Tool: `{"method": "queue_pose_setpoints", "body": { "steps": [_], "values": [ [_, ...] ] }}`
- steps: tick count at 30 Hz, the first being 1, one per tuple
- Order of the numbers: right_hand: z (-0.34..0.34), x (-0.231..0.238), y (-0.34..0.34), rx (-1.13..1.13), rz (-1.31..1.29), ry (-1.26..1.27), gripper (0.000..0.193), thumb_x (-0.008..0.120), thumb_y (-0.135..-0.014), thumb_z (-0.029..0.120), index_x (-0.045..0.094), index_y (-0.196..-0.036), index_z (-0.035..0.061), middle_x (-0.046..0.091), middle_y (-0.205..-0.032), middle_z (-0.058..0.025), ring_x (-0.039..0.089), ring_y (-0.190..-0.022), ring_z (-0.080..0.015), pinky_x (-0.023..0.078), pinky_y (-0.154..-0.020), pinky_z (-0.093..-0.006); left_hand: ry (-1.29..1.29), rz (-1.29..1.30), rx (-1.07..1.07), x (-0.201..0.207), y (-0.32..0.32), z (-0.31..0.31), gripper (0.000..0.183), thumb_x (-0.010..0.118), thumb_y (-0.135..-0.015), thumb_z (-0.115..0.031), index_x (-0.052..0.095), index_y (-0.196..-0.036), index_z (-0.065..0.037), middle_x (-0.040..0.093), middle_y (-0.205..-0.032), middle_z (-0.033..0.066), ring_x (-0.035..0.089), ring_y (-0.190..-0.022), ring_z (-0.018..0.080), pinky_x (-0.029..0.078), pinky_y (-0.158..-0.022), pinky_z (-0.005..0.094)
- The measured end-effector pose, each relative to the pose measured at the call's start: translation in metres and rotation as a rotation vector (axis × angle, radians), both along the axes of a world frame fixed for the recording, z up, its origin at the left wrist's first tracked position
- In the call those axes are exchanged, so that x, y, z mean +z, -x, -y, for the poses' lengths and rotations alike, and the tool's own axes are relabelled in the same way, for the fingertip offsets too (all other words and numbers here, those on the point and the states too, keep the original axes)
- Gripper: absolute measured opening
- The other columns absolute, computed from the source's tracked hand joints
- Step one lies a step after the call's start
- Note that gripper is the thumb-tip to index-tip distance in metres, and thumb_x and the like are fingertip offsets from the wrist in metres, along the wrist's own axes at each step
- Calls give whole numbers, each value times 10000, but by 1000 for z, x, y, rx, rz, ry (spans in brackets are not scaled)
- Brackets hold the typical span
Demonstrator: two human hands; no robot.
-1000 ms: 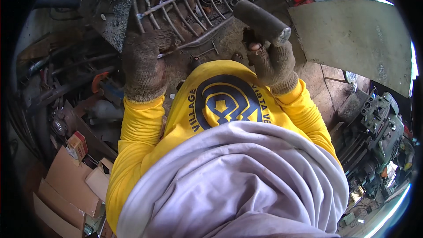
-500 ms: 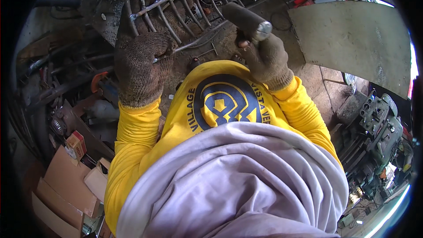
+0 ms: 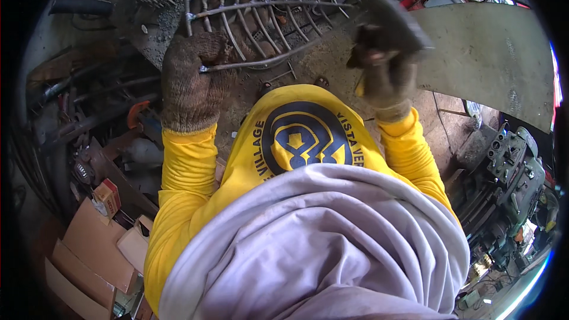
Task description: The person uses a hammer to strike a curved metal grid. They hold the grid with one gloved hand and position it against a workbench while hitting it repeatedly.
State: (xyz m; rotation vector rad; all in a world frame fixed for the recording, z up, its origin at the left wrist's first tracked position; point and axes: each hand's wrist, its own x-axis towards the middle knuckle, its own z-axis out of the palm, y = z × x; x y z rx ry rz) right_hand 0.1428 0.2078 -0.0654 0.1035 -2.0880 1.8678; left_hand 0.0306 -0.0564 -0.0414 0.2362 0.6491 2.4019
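The right hand (image 3: 388, 80) clasps a blurred hammer (image 3: 398, 21); the left hand (image 3: 192, 83) seems closed on the barred frame (image 3: 261, 4).

At the upper left, the gloved left hand (image 3: 192, 86) closes on the near-left end of a grille of curved metal rods (image 3: 268, 3) spanning the top centre. The gloved right hand (image 3: 388, 80), upper right of centre, grips a motion-blurred dark hammer (image 3: 398, 21) beside a flat metal sheet (image 3: 492, 53); cardboard (image 3: 95, 240) sits lower left, greenish machinery (image 3: 512, 163) right.
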Motion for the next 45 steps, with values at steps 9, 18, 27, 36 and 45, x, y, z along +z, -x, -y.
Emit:
{"method": "queue_pose_setpoints", "body": {
  "steps": [9, 18, 27, 36, 45],
  "values": [
    [-101, -29, 41, -98, -193, 752, 500, 305, -1017, 375, 465, -1298, -6, 519, -1305, -121, 533, -1148, -215, 374, -1034, -351, 117, 435, -184, 3, 9, -30, 403, 478, -893, -164, 492, -1237, 45, 566, -1203, 241, 584, -1075, 383, 494, -918, 528],
    [-52, 11, 50, -173, -360, 706, 633, 659, -860, 390, 435, -1335, 37, 528, -1252, -145, 508, -1143, -224, 381, -1012, -341, 153, 373, -297, 7, -2, -55, 497, 468, -938, -369, 501, -1236, 27, 537, -1208, 217, 511, -1102, 379, 423, -917, 556],
    [-50, -42, 51, -566, -113, -528, 255, 521, -913, 97, 561, -1162, 62, 626, -1008, -117, 617, -882, -235, 489, -764, -313, 900, -522, 673, -9, 7, -49, 413, 538, -930, -335, 551, -1177, -4, 582, -1060, 142, 541, -930, 279, 434, -836, 406],
    [-47, -29, 41, -132, 382, 262, 376, 452, -995, 283, 582, -1193, -8, 654, -1023, -56, 581, -885, -62, 467, -784, -214, 1296, -1260, 823, -3, 11, -32, 417, 595, -912, -401, 593, -1102, -29, 615, -949, 81, 538, -836, 172, 428, -745, 313],
    [-55, -28, 42, -173, 634, 380, 405, 516, -962, 329, 588, -1175, -9, 639, -986, -40, 561, -872, -76, 446, -799, -213, 1457, -1024, 601, 2, -9, -40, 521, 659, -863, -323, 471, -1271, -59, 569, -1118, 121, 553, -1046, 237, 454, -927, 396]
  ]
}}
